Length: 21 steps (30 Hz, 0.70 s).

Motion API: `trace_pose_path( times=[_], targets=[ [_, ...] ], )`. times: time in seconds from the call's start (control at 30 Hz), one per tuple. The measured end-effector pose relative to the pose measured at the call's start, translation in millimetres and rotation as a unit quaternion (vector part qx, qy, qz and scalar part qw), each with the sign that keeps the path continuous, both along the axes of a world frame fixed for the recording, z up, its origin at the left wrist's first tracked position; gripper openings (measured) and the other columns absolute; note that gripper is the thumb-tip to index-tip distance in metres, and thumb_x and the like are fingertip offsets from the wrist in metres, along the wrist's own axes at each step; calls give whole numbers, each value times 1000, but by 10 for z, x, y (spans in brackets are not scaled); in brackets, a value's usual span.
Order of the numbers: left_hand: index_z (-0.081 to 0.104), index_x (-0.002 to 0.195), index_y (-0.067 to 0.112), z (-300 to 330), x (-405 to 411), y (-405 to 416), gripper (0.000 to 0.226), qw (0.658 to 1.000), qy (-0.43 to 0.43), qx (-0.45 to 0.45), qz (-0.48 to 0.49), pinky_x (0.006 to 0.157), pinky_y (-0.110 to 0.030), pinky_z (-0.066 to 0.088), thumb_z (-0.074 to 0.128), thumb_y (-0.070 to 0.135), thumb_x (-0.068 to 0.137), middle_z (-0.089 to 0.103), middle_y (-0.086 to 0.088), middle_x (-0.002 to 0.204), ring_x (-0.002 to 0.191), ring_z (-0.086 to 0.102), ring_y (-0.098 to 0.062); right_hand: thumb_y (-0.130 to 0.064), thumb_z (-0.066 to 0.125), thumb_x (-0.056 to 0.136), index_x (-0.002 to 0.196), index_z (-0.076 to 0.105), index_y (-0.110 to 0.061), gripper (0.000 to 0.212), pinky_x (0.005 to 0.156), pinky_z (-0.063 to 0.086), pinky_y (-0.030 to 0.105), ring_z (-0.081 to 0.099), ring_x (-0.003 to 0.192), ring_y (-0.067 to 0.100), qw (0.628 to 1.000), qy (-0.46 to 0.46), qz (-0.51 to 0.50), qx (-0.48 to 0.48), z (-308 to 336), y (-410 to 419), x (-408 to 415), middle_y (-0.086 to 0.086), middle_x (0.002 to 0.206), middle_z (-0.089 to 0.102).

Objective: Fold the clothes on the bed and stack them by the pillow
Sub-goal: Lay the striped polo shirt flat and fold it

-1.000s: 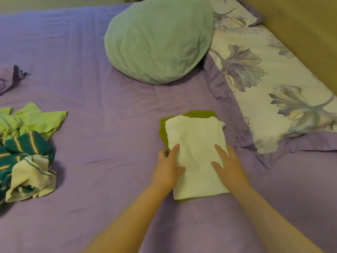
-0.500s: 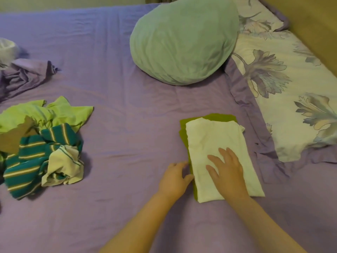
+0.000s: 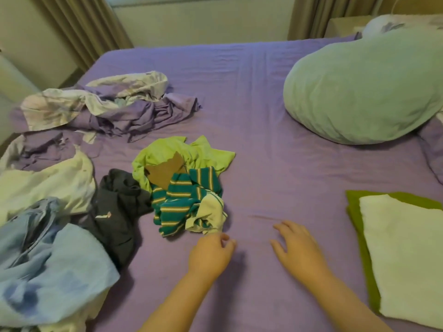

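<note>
A folded white garment [image 3: 405, 257] lies on a folded green one [image 3: 354, 212] at the right, below the pale green pillow [image 3: 364, 92]. A crumpled teal striped garment [image 3: 184, 202] and a lime green one [image 3: 177, 149] sit in a heap mid-bed. A dark garment [image 3: 117, 207], a light blue one [image 3: 48, 271] and a cream one [image 3: 48, 180] lie to the left. My left hand [image 3: 209, 255] hovers just below the striped garment, fingers loosely curled, holding nothing. My right hand [image 3: 297, 250] is spread above the bare purple sheet [image 3: 251, 116].
A rumpled purple and white floral bedding pile [image 3: 107, 104] lies at the far left of the bed. Curtains [image 3: 79, 22] and a wall run behind the bed's far edge. A floral pillow corner [image 3: 434, 149] shows at the right edge.
Both hands left the folded white garment and moved left toward the unfolded heap. The view swung left, so the folded stack now sits at the right edge.
</note>
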<state>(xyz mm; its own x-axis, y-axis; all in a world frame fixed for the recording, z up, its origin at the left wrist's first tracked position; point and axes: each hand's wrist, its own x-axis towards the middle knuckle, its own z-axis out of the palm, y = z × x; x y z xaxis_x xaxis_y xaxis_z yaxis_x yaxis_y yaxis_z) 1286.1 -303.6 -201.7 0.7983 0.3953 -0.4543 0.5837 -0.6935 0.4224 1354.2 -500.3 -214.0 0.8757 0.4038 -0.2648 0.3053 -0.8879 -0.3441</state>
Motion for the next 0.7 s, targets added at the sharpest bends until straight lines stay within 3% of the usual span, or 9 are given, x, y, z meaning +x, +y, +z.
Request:
trace_pose_path(
  times=[0.1,0.2,0.37,0.43,0.5,0.57,0.63,0.7],
  targets=[
    [67,105,28,51,-51,470,29,999,-29,25,22,76,-28,49,52,47,90,68,7,101,97,62,-17,-43,43,96,141,40,-27,48,108,29,27,32,136,17,999,-3,38,4,34,480,33,-2,149,35],
    [66,115,26,32,-12,887,30,993,-73,85,27,83,-32,48,53,39,91,61,2,114,105,54,-20,-40,45,96,142,39,-24,49,108,32,30,31,136,21,998,4,57,22,69,938,86,1,149,34],
    [38,143,24,-58,166,1266,56,982,-114,152,-3,104,-31,33,59,29,91,34,-6,143,130,29,-24,-38,54,93,147,24,-21,64,102,39,36,38,130,25,997,48,25,62,14,1511,208,4,145,36],
    [27,148,26,-125,250,1319,67,982,-90,162,-33,106,-36,36,61,27,90,19,-9,153,138,21,-28,-33,57,92,149,21,-18,69,99,42,38,43,127,26,994,80,-17,77,-41,1652,243,6,143,40],
    [15,151,28,-210,304,1371,77,984,-60,160,-40,98,-39,44,60,16,89,12,-11,156,136,27,-32,-24,54,94,143,34,-21,53,91,45,35,51,119,27,993,80,-42,80,-78,1738,257,6,135,51],
    [15,151,26,-238,349,1419,75,989,-53,134,-15,85,-38,46,55,7,91,30,-12,145,119,46,-32,-20,48,97,129,53,-23,33,78,43,30,58,106,28,992,51,-46,103,-45,1767,272,7,117,64],
    [33,144,25,-168,384,1467,55,987,-78,143,-7,83,-37,42,54,16,94,49,-6,125,106,53,-28,-18,48,97,118,61,-20,25,69,35,26,60,96,26,982,30,-57,177,85,1752,325,5,104,68],
    [51,128,27,-11,393,1486,35,976,-127,174,-13,83,-35,38,55,30,94,53,0,113,105,51,-23,-14,52,95,111,61,-22,20,65,34,21,58,86,18,960,28,-81,266,332,1713,426,-1,96,65]
  ],
)
